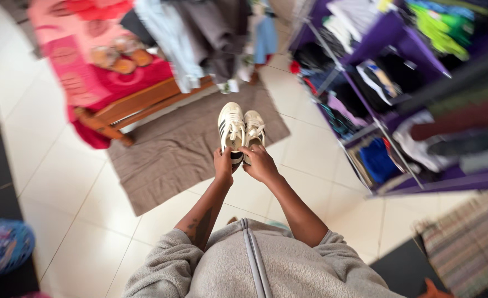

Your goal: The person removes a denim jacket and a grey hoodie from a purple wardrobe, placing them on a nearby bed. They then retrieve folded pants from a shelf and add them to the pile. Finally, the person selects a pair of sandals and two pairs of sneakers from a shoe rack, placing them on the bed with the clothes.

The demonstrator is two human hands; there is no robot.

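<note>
The person stands on the pale tiled floor [56, 182] and holds a pair of cream sneakers out in front of the body, arms stretched forward and down. The left hand [223, 165] is clenched around the heel end of the left sneaker [231, 126], the one with dark stripes along its side. The right hand [260, 163] grips the heel end of the right sneaker [254, 128], fingers curled over its back edge. The two shoes sit side by side, touching, toes pointing away from the person and soles facing down toward the floor, held in the air above the edge of a brown rug [177, 149].

The person wears a grey hooded top [255, 265] with the sleeves pushed up to the elbows.

Beyond the rug stands a wooden bench [139, 105] draped with red and pink cloth [78, 66], and a pair of brown sandals [119, 58] lies on that cloth. Above the far end of the rug hang clothes [199, 33] in grey, pale blue and dark tones. To the right, a purple shelf unit [409, 44] is stuffed with folded garments of many colours. A striped woven mat [470, 243] lies on the floor at the lower right, well apart from the shoes, and a blurred blue patterned thing [1, 245] sits at the lower left edge.
</note>
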